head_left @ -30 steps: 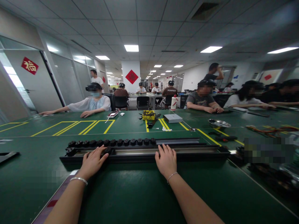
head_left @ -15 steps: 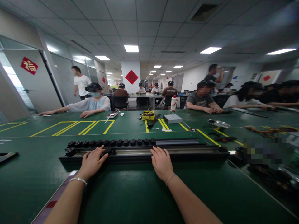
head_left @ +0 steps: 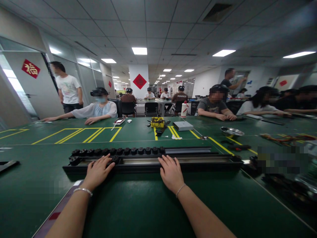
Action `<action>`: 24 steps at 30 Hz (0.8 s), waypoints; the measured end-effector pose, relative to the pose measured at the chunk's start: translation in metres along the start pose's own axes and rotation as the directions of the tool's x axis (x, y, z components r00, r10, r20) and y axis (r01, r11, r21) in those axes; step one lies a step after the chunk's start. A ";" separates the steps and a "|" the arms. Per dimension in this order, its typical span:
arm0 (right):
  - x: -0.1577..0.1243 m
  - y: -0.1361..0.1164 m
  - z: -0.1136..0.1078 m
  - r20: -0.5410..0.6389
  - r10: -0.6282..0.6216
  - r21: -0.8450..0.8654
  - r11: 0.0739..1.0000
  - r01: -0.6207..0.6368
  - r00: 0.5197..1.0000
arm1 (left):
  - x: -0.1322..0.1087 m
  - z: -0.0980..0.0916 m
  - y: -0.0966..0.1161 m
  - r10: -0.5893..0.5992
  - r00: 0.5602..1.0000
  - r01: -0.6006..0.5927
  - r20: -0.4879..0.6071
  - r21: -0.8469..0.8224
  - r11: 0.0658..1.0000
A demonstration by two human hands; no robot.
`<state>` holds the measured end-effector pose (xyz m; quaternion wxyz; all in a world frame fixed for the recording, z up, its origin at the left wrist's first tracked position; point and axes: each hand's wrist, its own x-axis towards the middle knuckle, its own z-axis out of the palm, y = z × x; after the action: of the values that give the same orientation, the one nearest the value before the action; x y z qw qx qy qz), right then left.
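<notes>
On the green table (head_left: 148,205), a long black rail (head_left: 141,167) lies just before a row of black knobs (head_left: 134,151). L hand (head_left: 97,172) & R hand (head_left: 171,171) rest on it, fingers loosely spread, no pinch seen; for steadiness, pls keep equal, light pressure w/ both.

Open tabletop (head_left: 133,206) between 2 forearms (head_left: 201,211), black rail (head_left: 138,168) barring the front, dark parts (head_left: 284,186) right

Long black rail (head_left: 141,167), crosswise on the green table (head_left: 143,205), black round parts (head_left: 127,151) in a row along its far side
</notes>
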<state>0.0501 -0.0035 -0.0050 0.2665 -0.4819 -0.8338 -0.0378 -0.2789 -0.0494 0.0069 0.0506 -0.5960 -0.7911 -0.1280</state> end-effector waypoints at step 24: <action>-0.004 -0.011 -0.007 0.113 -0.050 -0.021 0.998 0.052 0.992 | -0.003 0.006 0.015 -0.048 0.985 0.031 -0.168 -0.107 0.994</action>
<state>0.0457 -0.0145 0.0006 0.2125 -0.4650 -0.8590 -0.0275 -0.2629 -0.0473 0.0030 0.0843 -0.5689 -0.7878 -0.2207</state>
